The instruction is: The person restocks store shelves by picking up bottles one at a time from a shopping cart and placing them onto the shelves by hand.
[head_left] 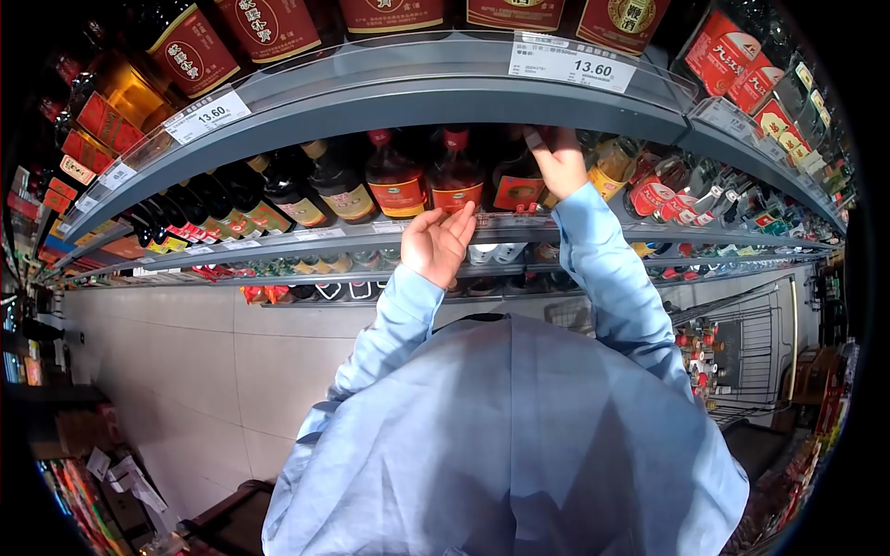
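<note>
My left hand (438, 246) is open, palm up, with its fingers stretched towards the front of the shelf. Its fingertips are in front of an amber bottle with a red label and red cap (455, 181); I cannot tell whether they touch it. My right hand (560, 169) reaches in under the upper shelf edge, thumb apart from the fingers. Beside its thumb stands a dark bottle with a red label (517, 188). The right fingertips are in shadow, so any grip is hidden. Another red-capped bottle (395, 183) stands to the left.
The upper shelf's curved grey edge (417, 104) overhangs both hands, carrying price tags and several red-labelled bottles. More bottles (667, 190) line the shelf to the right, dark ones (227, 199) to the left. A wire cart (756, 347) holding bottles is at the lower right.
</note>
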Action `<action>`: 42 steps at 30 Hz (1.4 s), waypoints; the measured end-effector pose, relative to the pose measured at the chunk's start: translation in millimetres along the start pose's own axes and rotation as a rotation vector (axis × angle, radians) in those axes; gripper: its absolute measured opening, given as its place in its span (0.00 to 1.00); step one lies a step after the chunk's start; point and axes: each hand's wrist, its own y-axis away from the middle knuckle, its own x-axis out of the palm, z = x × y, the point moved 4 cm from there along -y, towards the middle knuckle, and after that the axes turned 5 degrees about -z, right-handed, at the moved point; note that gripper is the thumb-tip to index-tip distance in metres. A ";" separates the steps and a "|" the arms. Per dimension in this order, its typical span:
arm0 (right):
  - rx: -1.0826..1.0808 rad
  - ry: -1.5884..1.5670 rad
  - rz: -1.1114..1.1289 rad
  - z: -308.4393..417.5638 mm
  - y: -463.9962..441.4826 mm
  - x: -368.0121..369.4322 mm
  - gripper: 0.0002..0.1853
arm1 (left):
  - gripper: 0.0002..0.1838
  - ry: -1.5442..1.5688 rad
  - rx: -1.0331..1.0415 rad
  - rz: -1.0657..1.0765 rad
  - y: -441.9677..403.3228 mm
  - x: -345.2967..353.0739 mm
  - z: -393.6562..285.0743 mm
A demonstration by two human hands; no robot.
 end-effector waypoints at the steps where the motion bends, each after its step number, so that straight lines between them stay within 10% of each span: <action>1: -0.010 -0.002 0.002 0.5 -0.3 0.0 0.17 | 0.08 -0.035 0.001 -0.008 -0.9 -0.5 -1.9; 9: -0.017 0.470 -0.124 27.1 8.3 2.9 0.23 | 0.09 -0.062 -0.043 0.015 -0.8 -8.6 -16.9; 17: -0.486 0.616 0.006 88.6 35.3 46.0 0.25 | 0.11 0.012 -0.024 -0.016 3.4 -13.5 -11.7; 22: -0.153 0.492 0.209 63.5 36.9 72.2 0.34 | 0.07 0.040 -0.014 0.002 5.8 -11.5 -14.2; 42: -0.061 0.397 0.081 56.7 35.5 78.6 0.39 | 0.13 0.024 -0.018 0.001 6.7 -19.1 -18.2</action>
